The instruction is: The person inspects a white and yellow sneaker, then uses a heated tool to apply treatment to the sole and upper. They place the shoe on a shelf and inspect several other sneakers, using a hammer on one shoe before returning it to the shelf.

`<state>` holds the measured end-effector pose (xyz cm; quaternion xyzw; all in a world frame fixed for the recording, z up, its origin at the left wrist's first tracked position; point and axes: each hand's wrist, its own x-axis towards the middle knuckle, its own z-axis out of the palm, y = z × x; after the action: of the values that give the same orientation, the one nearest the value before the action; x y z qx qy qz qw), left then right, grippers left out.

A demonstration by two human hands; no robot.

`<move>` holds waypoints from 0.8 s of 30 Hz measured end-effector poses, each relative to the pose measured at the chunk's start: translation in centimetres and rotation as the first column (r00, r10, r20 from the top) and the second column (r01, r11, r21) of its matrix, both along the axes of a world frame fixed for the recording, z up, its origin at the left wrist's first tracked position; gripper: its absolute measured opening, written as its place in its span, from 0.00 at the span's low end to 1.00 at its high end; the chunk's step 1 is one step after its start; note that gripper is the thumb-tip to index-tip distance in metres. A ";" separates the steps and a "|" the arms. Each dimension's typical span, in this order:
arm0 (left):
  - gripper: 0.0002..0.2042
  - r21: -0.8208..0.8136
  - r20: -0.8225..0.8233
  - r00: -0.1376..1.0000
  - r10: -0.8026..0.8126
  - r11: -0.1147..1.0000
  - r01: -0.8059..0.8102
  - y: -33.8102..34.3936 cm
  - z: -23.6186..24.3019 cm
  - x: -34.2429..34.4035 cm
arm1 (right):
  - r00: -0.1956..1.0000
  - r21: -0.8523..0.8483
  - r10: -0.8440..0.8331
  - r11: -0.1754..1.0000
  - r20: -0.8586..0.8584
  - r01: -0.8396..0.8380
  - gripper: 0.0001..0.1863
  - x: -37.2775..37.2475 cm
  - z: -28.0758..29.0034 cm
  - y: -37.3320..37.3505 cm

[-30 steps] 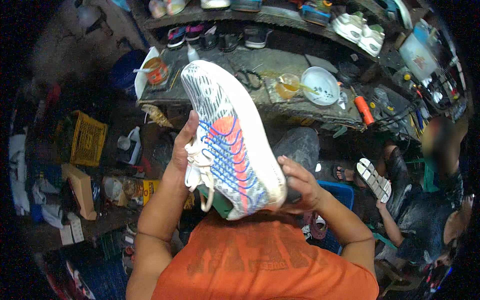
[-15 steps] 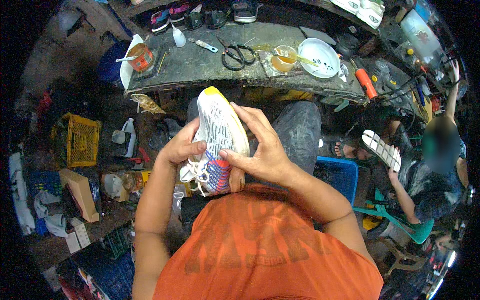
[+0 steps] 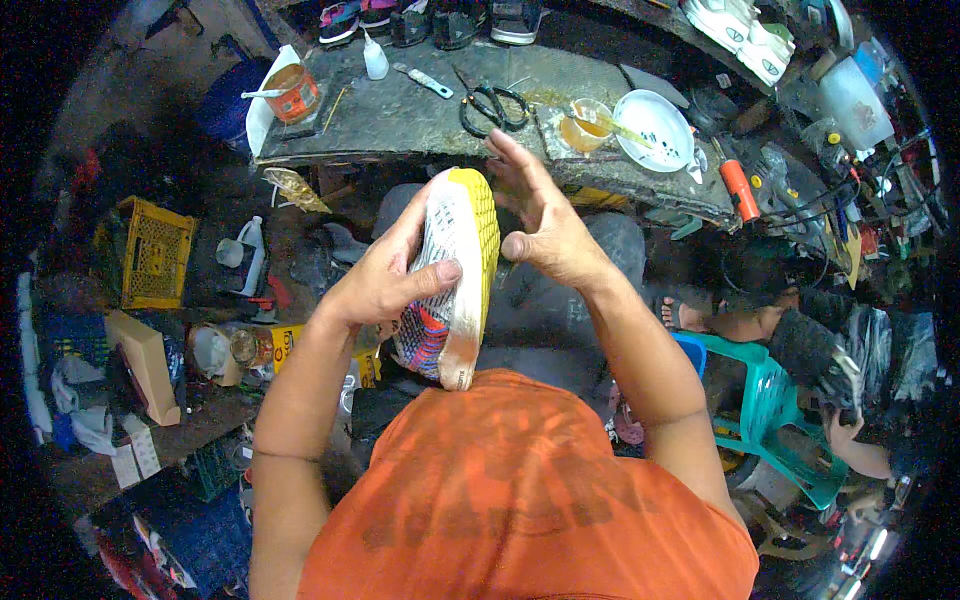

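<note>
A knit sneaker [image 3: 445, 225] with grey-patterned upper, red and blue lacing area and yellow sole stands tilted on its side above my lap, the sole facing right. My left hand [image 3: 385, 285] grips it from the left, thumb across the upper. My right hand [image 3: 545, 225] is open just right of the sole, fingers spread and raised, apparently clear of the shoe. Beyond them, a dark workbench [image 3: 385, 130] carries black scissors [image 3: 480, 115], a white squeeze bottle [image 3: 376, 60], a glue tin [image 3: 294, 100], a cup of amber liquid [image 3: 582, 128] and a white bowl [image 3: 654, 140].
An orange cylindrical tool [image 3: 739, 190] and cables lie at the bench's right. A yellow crate [image 3: 160, 255], cardboard box [image 3: 140, 370] and jug [image 3: 253, 258] sit left. A teal plastic chair [image 3: 760, 385] and another person's bare leg [image 3: 735, 325] are at the right.
The shoe has been turned so more yellow sole shows. My right hand has let go and moved upward. The co-worker's upheld sandal no longer shows in the same spot.
</note>
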<state>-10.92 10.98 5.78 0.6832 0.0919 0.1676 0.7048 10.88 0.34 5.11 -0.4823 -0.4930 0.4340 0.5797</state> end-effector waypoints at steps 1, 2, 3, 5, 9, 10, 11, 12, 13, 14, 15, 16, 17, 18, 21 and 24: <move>0.50 -0.006 -0.007 1.000 0.010 1.000 -0.010 0.0 -0.1 0.2 | 0.997 -0.011 0.050 0.999 -0.061 -0.051 0.77 0.0 -0.1 0.3; 0.51 -0.009 -0.014 1.000 0.017 1.000 -0.017 -0.1 -0.1 0.4 | 0.988 -0.017 0.099 0.995 -0.117 -0.101 0.81 0.0 -0.3 0.5; 0.51 -0.011 -0.023 0.999 0.023 1.000 -0.024 -0.2 -0.2 0.5 | 0.984 -0.011 0.109 0.994 -0.139 -0.111 0.84 -0.1 -0.4 0.8; 0.51 -0.008 -0.020 0.999 0.037 0.999 -0.038 -0.2 -0.4 0.9 | 0.976 0.001 0.143 0.989 -0.167 -0.145 0.84 -0.3 -0.8 1.1; 0.50 -0.074 0.011 1.000 0.007 0.997 -0.006 0.6 -0.7 1.8 | 0.967 0.025 0.157 0.988 -0.202 -0.155 0.80 -0.3 -1.7 1.3; 0.50 -0.116 0.029 1.000 -0.010 0.993 0.014 1.0 -0.6 2.0 | 0.967 0.039 0.157 0.988 -0.199 -0.152 0.78 -0.1 -1.9 1.2; 0.42 -0.087 0.076 0.996 0.046 0.995 -0.039 1.2 -0.6 2.6 | 0.968 0.037 0.122 0.993 -0.218 -0.116 0.74 0.0 -2.2 1.0; 0.38 0.108 0.069 0.994 0.086 0.990 -0.094 1.1 -0.4 2.8 | 0.968 0.038 0.085 0.996 -0.237 -0.078 0.70 0.1 -2.5 0.6; 0.35 0.293 0.046 0.990 0.135 0.945 -0.142 1.0 -0.1 3.0 | 0.966 0.033 0.056 0.998 -0.254 -0.049 0.66 0.4 -2.8 0.2; 0.32 0.447 -0.001 0.981 0.193 0.878 -0.172 0.8 0.2 3.3 | 0.964 0.010 0.004 1.000 -0.267 -0.002 0.63 0.6 -3.0 -0.4; 0.26 0.509 0.028 0.943 0.332 0.807 -0.300 -0.6 0.4 3.0 | 0.958 -0.024 -0.046 0.999 -0.282 0.041 0.60 0.9 -3.3 -1.4; 0.30 0.549 -0.022 0.946 0.323 0.795 -0.258 -1.5 0.8 2.6 | 0.950 -0.066 -0.101 0.994 -0.295 0.085 0.57 1.0 -3.5 -2.5; 0.33 0.565 -0.013 0.959 0.281 0.794 -0.225 -3.0 1.0 2.4 | 0.937 -0.079 -0.144 0.989 -0.319 0.125 0.52 0.9 -3.8 -3.4; 0.36 0.587 0.000 0.970 0.242 0.785 -0.196 -4.4 1.1 2.2 | 0.924 -0.090 -0.180 0.983 -0.337 0.159 0.53 0.8 -3.9 -4.3; 0.44 0.607 -0.011 0.944 0.331 0.752 -0.257 -7.9 1.1 2.4 | 0.877 -0.116 -0.260 0.966 -0.403 0.233 0.53 -0.2 -3.8 -6.7; 0.40 0.637 0.022 0.931 0.365 0.713 -0.294 -8.8 1.1 2.6 | 0.863 -0.140 -0.330 0.944 -0.384 0.298 0.52 -1.6 -2.7 -8.3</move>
<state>-8.27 2.22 6.90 0.8594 0.1880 0.2752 0.3878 9.33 -7.94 2.39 -0.4781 -0.2613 0.4420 0.7126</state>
